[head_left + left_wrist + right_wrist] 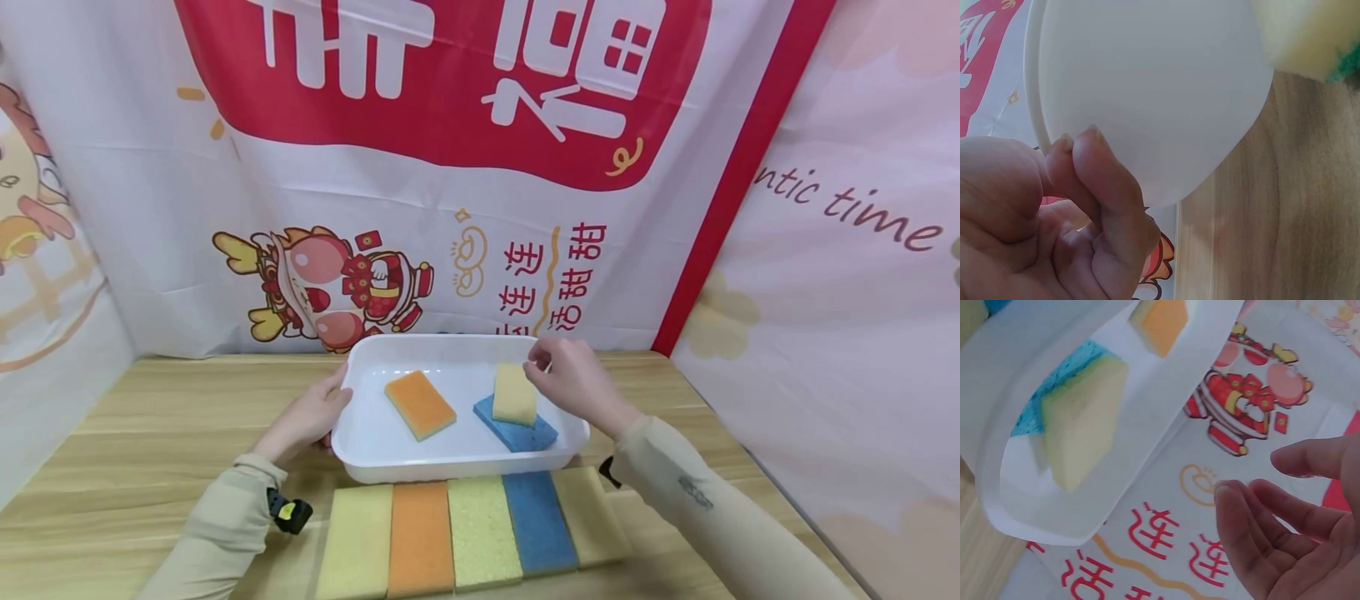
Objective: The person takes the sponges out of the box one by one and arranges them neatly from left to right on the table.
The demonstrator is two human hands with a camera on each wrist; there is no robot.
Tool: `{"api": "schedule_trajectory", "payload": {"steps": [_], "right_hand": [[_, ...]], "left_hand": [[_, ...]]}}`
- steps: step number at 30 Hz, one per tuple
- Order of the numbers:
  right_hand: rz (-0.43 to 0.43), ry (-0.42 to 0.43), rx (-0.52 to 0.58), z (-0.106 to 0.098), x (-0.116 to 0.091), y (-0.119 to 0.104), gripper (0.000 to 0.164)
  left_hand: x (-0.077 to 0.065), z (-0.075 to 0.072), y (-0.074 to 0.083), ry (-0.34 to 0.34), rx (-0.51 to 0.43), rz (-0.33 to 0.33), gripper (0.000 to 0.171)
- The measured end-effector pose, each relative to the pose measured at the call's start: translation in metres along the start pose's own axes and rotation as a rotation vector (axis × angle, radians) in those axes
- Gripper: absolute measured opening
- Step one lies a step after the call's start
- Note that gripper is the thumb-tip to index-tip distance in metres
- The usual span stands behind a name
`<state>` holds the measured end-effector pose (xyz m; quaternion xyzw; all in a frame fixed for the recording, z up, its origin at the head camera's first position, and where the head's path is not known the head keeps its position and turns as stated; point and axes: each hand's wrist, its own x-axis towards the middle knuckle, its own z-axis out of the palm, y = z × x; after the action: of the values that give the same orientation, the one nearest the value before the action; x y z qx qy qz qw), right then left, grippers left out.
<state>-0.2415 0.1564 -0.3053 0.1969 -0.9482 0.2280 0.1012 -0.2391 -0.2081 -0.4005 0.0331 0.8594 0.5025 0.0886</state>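
Observation:
A white plastic tray (461, 450) stands on the table. My left hand (307, 414) pinches its left rim, as the left wrist view shows close up. Inside the tray an orange sponge (420, 406) lies on the left. To the right, a pale yellow sponge (515, 393) rests across a blue sponge (517, 435). My right hand (573, 379) hovers by the tray's back right corner, near the yellow sponge. In the right wrist view its thumb and fingers are apart and hold nothing.
In front of the tray lies a row of several sponges: a yellow one (355, 542), an orange one (422, 537), a speckled yellow one (483, 533), a blue one (540, 523) and a tan one (592, 517). A printed cloth (187, 275) hangs behind the wooden table (97, 500).

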Motion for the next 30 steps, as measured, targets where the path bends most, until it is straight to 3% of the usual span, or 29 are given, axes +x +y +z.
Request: {"api": "schedule_trajectory", "payload": {"steps": [12,30], "right_hand": [[0.148,-0.139,-0.006,0.018,0.04,0.02,0.017],[0.259,-0.266,-0.134,0.044,0.067,0.03,0.025]], "left_hand": [[0.002,0.0,-0.003,0.001,0.022,-0.002,0.06],[0.0,-0.001,-0.002,-0.002,0.012,0.003,0.06]]}}
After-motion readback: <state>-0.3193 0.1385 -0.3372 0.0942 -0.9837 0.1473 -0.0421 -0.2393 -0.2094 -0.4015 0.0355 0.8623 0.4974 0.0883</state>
